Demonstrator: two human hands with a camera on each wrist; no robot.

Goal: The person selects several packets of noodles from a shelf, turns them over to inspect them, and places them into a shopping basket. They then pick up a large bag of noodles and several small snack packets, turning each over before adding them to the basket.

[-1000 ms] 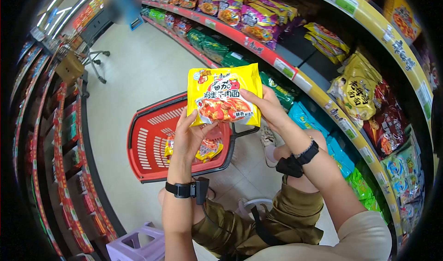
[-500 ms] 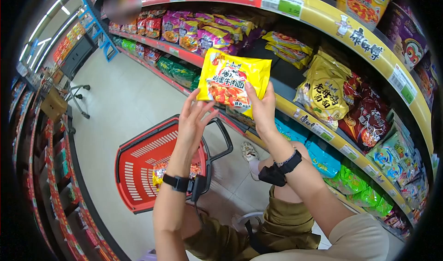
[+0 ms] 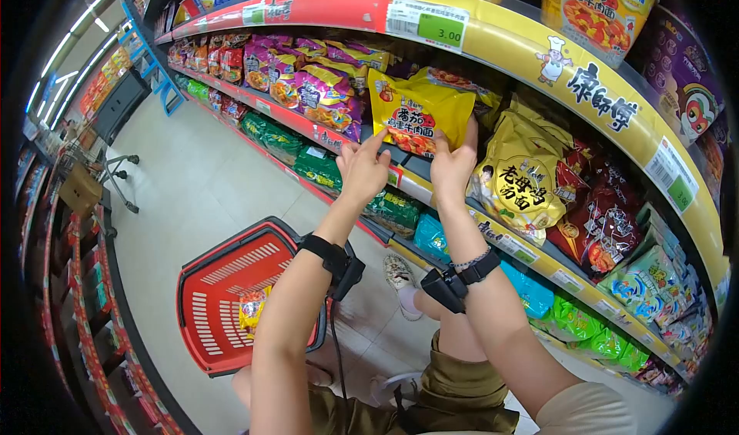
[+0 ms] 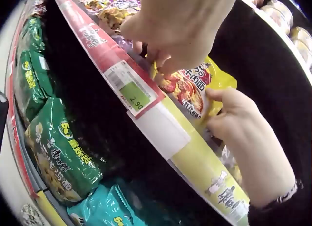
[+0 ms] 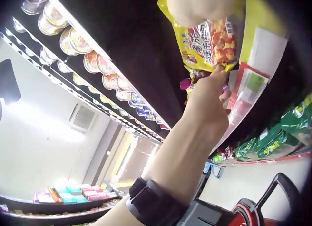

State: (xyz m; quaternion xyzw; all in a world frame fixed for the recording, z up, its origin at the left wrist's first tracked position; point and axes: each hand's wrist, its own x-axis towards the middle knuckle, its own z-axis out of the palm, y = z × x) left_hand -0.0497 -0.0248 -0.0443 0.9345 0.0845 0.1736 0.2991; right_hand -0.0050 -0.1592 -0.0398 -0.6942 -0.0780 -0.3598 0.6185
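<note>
A yellow noodle packet (image 3: 419, 115) lies at the front of the middle shelf, between purple packets (image 3: 327, 92) and a gold packet (image 3: 523, 173). My right hand (image 3: 454, 169) pinches its right side, thumb on the printed front. At its lower left corner, the fingers of my left hand (image 3: 364, 169) touch the edge, partly bent. The left wrist view shows the packet (image 4: 187, 89) just behind the shelf rim, with my right hand (image 4: 236, 118) at one end. In the right wrist view my left hand (image 5: 209, 99) reaches the packet's corner (image 5: 207, 43).
A red basket (image 3: 204, 300) with yellow packets (image 3: 250, 309) inside stands on the floor at the left. Green packets (image 3: 317, 167) fill the lower shelf; noodle cups (image 3: 596, 11) stand above. A shopping cart (image 3: 85, 158) is farther back, across from another shelf on the left.
Both hands have moved the yellow packet forward from above the basket and floor onto the middle shelf. The view has shifted toward the shelves.
</note>
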